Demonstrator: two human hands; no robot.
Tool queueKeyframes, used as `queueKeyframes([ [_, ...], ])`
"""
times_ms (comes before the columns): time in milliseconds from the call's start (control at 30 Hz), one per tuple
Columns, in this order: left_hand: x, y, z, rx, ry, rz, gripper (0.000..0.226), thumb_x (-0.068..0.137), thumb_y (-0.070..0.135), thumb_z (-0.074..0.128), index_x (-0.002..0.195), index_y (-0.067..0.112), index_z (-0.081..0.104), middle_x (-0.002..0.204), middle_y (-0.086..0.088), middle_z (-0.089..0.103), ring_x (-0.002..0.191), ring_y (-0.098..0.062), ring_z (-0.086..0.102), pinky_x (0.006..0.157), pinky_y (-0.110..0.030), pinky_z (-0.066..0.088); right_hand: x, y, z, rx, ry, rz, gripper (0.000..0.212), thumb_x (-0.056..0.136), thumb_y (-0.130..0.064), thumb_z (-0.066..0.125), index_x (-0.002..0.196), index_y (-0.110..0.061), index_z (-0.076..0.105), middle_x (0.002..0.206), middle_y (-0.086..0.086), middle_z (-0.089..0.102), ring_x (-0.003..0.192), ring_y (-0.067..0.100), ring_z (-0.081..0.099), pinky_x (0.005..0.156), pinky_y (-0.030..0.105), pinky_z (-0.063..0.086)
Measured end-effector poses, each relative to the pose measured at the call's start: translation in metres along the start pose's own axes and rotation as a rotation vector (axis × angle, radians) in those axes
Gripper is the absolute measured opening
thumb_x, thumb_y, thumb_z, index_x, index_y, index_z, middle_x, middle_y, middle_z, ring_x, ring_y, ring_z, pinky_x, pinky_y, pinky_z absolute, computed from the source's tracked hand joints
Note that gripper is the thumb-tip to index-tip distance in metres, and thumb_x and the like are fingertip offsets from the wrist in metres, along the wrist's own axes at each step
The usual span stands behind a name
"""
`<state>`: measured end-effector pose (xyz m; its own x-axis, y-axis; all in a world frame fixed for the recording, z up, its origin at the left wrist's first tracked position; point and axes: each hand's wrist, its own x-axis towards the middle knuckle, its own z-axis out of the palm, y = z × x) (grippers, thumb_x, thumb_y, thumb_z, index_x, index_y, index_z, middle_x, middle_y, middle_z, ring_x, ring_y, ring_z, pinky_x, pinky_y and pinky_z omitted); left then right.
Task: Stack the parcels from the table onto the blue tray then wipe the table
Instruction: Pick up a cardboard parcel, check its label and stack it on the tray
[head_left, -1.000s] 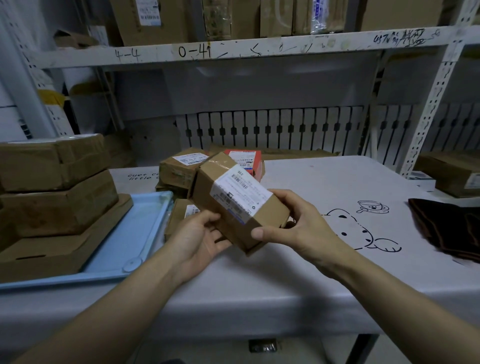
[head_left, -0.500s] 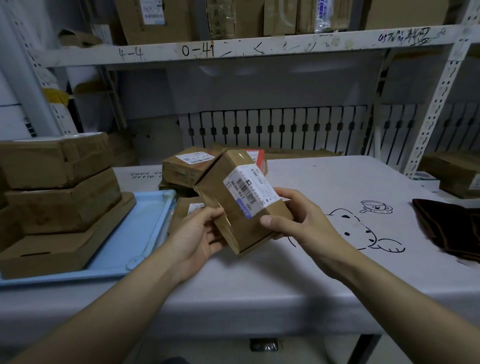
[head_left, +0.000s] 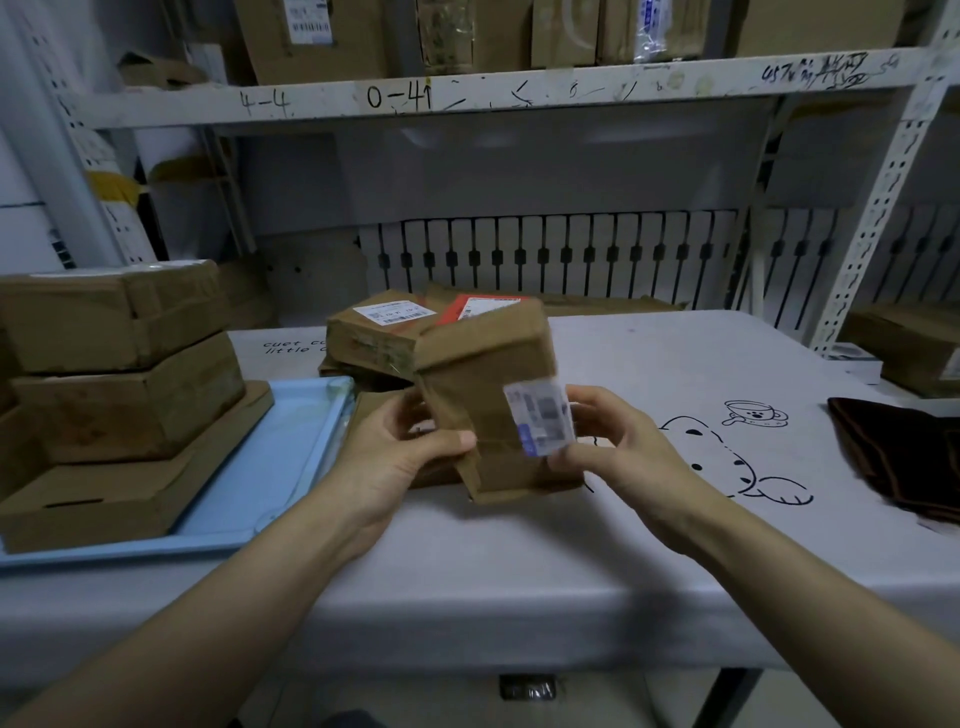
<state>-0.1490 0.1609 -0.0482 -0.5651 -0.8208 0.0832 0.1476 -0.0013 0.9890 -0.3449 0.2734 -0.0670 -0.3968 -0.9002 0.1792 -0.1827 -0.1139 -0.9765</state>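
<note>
Above the white table (head_left: 519, 561), a brown parcel (head_left: 488, 395) gripped between left hand (head_left: 395, 462) and right hand (head_left: 618, 457). On the blue tray (head_left: 270, 467), three stacked; behind, seemingly three more waiting. Wiping undone, dark cloth (head_left: 904, 452) untouched.

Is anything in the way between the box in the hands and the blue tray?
Nothing visible blocks it. The left hand and right hand hold the parcel above the table. The blue tray lies just left of it, its near right part bare beside the stacked parcels.
</note>
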Motion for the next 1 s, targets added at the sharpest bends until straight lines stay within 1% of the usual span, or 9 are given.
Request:
queueKeyframes([
  [67, -0.001, 0.001, 0.0, 0.217, 0.017, 0.215, 0.061, 0.068, -0.007, 0.082, 0.12, 0.018, 0.061, 0.116, 0.0, 0.07, 0.108, -0.012, 0.066, 0.08, -0.02, 0.054, 0.001, 0.004, -0.004, -0.087, 0.017, -0.015, 0.064, 0.07, 0.0, 0.076, 0.123, -0.034, 0.064, 0.121, -0.002, 0.068, 0.111, 0.016, 0.062, 0.079, 0.027, 0.054],
  [133, -0.002, 0.001, 0.0, 0.375, 0.007, 0.42, 0.068, 0.065, -0.006, 0.085, 0.117, 0.026, 0.058, 0.119, 0.003, 0.065, 0.107, -0.006, 0.063, 0.081, -0.017, 0.052, 0.003, 0.006, -0.003, -0.073, 0.035, -0.002, 0.063, 0.078, 0.003, 0.069, 0.128, -0.035, 0.061, 0.124, 0.001, 0.067, 0.104, 0.014, 0.066, 0.073, 0.024, 0.051],
  [233, -0.001, -0.001, -0.009, 0.739, 0.001, 0.778, 0.066, 0.064, -0.008, 0.083, 0.118, 0.021, 0.059, 0.125, 0.001, 0.059, 0.116, -0.015, 0.059, 0.094, -0.033, 0.052, 0.003, 0.0, 0.001, 0.275, 0.059, 0.177, 0.039, 0.095, -0.004, 0.054, 0.129, -0.021, 0.061, 0.104, 0.005, 0.074, 0.078, 0.015, 0.068, 0.061, 0.027, 0.053],
  [333, -0.002, -0.004, -0.02, 1.051, -0.041, 0.99, 0.062, 0.068, -0.009, 0.079, 0.121, 0.015, 0.058, 0.132, -0.003, 0.057, 0.122, -0.022, 0.056, 0.096, -0.04, 0.051, 0.0, -0.006, 0.003, 0.462, 0.013, 0.394, 0.032, 0.098, -0.035, 0.055, 0.117, -0.015, 0.071, 0.096, 0.014, 0.072, 0.083, 0.027, 0.061, 0.07, 0.035, 0.047],
  [467, -0.004, -0.001, -0.025, 1.173, -0.094, 1.081, 0.058, 0.074, -0.002, 0.078, 0.122, 0.017, 0.05, 0.135, -0.008, 0.053, 0.121, -0.026, 0.055, 0.093, -0.032, 0.049, -0.004, -0.007, 0.007, 0.407, -0.078, 0.311, 0.027, 0.093, -0.022, 0.064, 0.117, -0.012, 0.071, 0.111, 0.012, 0.074, 0.097, 0.031, 0.061, 0.087, 0.041, 0.043],
  [533, -0.002, 0.0, -0.029, 1.225, -0.127, 1.106, 0.056, 0.076, 0.001, 0.078, 0.121, 0.015, 0.048, 0.137, -0.008, 0.05, 0.123, -0.028, 0.053, 0.095, -0.032, 0.048, -0.003, -0.007, 0.007, 0.393, -0.077, 0.258, 0.033, 0.09, -0.015, 0.066, 0.123, -0.015, 0.067, 0.115, 0.011, 0.074, 0.094, 0.026, 0.069, 0.081, 0.035, 0.053],
  [633, 0.0, -0.001, -0.034, 1.3, -0.129, 1.139, 0.056, 0.075, 0.003, 0.079, 0.12, 0.014, 0.047, 0.138, -0.01, 0.048, 0.126, -0.031, 0.051, 0.1, -0.035, 0.045, 0.0, -0.007, 0.006, 0.405, -0.078, 0.173, 0.051, 0.078, -0.011, 0.074, 0.128, -0.017, 0.063, 0.119, 0.009, 0.072, 0.091, 0.021, 0.07, 0.066, 0.03, 0.055],
  [867, -0.001, -0.003, -0.039, 1.32, -0.079, 1.195, 0.059, 0.073, 0.006, 0.081, 0.12, 0.014, 0.047, 0.137, -0.01, 0.047, 0.128, -0.032, 0.049, 0.106, -0.036, 0.039, 0.0, -0.01, 0.009, 0.372, -0.11, 0.102, 0.062, 0.072, -0.012, 0.073, 0.132, -0.019, 0.059, 0.12, 0.004, 0.072, 0.107, 0.025, 0.07, 0.08, 0.039, 0.054],
  [1000, -0.002, 0.0, -0.046, 1.331, -0.068, 1.186, 0.059, 0.073, 0.013, 0.082, 0.121, 0.015, 0.049, 0.138, -0.008, 0.049, 0.131, -0.031, 0.046, 0.108, -0.036, 0.038, 0.002, -0.016, 0.013, 0.312, -0.084, 0.119, 0.068, 0.071, -0.017, 0.076, 0.135, -0.027, 0.056, 0.115, 0.003, 0.073, 0.103, 0.027, 0.071, 0.084, 0.04, 0.056],
])
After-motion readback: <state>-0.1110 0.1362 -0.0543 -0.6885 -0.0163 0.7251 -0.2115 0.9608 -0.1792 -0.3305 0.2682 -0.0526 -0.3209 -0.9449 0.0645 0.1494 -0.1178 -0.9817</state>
